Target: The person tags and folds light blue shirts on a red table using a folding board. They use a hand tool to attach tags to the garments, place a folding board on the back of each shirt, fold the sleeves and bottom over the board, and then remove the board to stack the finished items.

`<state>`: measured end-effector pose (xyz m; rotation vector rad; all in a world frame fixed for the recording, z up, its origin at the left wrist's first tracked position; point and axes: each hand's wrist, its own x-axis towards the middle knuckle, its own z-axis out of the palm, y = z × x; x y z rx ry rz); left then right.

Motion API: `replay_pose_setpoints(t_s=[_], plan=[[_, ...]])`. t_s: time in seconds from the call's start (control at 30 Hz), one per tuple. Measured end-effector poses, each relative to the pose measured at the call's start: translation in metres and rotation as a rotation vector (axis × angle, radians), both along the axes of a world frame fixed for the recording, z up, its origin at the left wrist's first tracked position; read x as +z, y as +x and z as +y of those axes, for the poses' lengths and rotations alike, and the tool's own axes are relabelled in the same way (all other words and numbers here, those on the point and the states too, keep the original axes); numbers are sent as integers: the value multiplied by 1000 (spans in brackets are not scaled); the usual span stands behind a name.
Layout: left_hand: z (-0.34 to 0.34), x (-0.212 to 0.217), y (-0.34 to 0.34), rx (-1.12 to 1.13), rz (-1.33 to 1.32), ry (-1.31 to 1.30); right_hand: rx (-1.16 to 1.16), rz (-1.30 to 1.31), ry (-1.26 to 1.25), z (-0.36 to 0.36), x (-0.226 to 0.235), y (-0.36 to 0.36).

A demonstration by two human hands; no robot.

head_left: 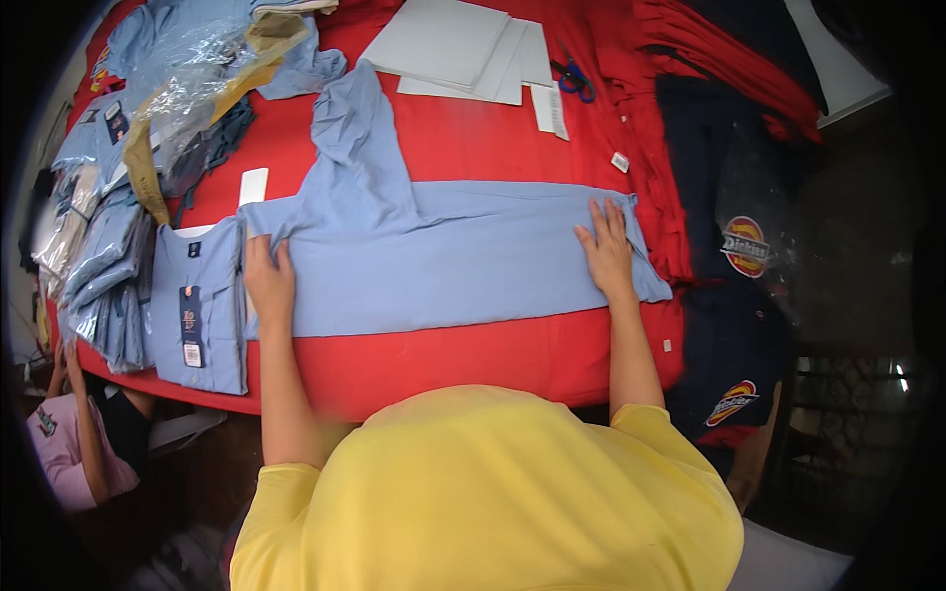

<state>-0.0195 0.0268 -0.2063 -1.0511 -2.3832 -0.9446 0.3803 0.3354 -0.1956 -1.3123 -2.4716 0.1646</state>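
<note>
A light blue shirt (414,266) lies lengthwise across the red cloth, folded into a long strip. One sleeve (360,148) sticks out from its far edge, rumpled. Near the strip's left end, my left hand (269,281) rests flat on the fabric with its thumb apart. My right hand (608,254) lies on the right end with its fingers stretched out. Just left of my left hand is a neatly folded blue shirt (197,315) with a dark hang tag (191,313). A white card (253,186) shows beyond the strip's left end.
White boards (439,44) and blue-handled scissors (574,81) lie at the back. Bagged blue garments (108,236) pile up at the left, with a roll of clear plastic and yellowish tape (148,167). Dark navy garments (724,325) edge the right side. Another person (84,443) sits at lower left.
</note>
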Motion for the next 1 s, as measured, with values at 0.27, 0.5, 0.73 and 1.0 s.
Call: replay_pose_setpoints(t_s=[0.27, 0.5, 0.73, 1.0], plan=[[0, 1, -1, 7, -48, -21, 46, 343, -92, -4, 17, -69], [-2, 2, -3, 7, -74, -34, -232, 609, -98, 39, 0, -59], [-4, -1, -1, 15, -52, -21, -331, 911, -321, 62, 20, -55], [-6, 3, -5, 11, -157, 24, 1372, 298, -550, -195, 112, -198]])
